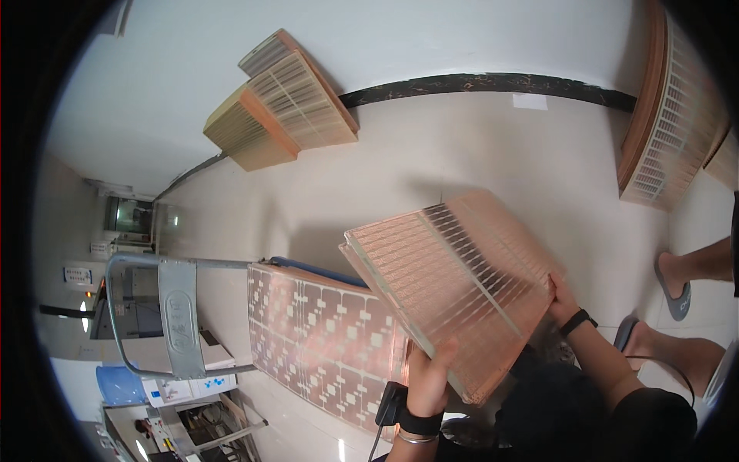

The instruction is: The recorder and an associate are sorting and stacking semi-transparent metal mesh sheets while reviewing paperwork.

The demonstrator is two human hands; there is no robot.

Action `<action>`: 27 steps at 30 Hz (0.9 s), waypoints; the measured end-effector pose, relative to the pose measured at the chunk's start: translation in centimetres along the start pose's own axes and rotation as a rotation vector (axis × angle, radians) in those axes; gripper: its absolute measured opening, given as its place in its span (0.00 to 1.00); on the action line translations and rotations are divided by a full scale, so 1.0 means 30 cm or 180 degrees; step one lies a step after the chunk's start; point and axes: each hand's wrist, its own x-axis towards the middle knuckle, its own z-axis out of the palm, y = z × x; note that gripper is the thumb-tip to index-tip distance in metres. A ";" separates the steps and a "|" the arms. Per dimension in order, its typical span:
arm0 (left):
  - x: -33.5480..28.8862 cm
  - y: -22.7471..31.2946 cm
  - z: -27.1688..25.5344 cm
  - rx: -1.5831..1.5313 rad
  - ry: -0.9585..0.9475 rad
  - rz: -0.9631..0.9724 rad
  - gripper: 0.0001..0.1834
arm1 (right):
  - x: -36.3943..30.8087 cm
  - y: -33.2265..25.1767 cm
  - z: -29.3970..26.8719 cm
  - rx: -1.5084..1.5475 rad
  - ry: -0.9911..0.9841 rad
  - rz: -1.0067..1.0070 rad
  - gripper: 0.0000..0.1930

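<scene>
Gripping the stack of copper-coloured circuit panels (450, 269) at two edges, the left hand (429, 379) and right hand (563, 300) hold it tilted beside the loaded trolley (178, 316), where firm, even pressure should keep the panels from sliding.

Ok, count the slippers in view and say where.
2: one grey slipper near the right edge, another slipper below and left of it. Others may be hidden.

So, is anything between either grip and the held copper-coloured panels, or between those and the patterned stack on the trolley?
Nothing visible is. The left grip and right grip directly touch the held panels, which overlap the right end of the patterned stack in view; whether they touch is unclear.
</scene>
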 end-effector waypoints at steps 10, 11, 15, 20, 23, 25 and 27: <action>-0.293 0.081 -0.303 -0.0452 0.0347 0.0234 0.25 | -0.359 0.000 0.450 -0.0628 -0.0869 -0.0450 0.17; -0.321 0.086 -0.347 -0.0608 0.0367 0.0388 0.25 | -0.386 0.023 0.500 -0.0832 -0.1091 -0.0514 0.17; -0.441 0.053 -0.599 -0.1051 0.0456 0.0605 0.30 | -0.524 0.167 0.702 -0.1571 -0.1612 -0.0450 0.19; -0.584 -0.065 -0.865 -0.1824 0.0588 0.0711 0.31 | -0.608 0.423 0.860 -0.2201 -0.2082 -0.0126 0.19; -0.606 -0.159 -0.995 -0.2090 0.0796 0.0812 0.30 | -0.600 0.559 0.894 -0.2542 -0.2339 0.0021 0.18; -0.610 -0.216 -1.067 -0.2159 0.0895 0.0864 0.29 | -0.601 0.628 0.896 -0.2684 -0.2404 0.0075 0.18; -0.606 -0.240 -1.107 -0.2150 0.0870 0.0872 0.28 | -0.626 0.675 0.897 -0.2864 -0.2407 -0.0086 0.16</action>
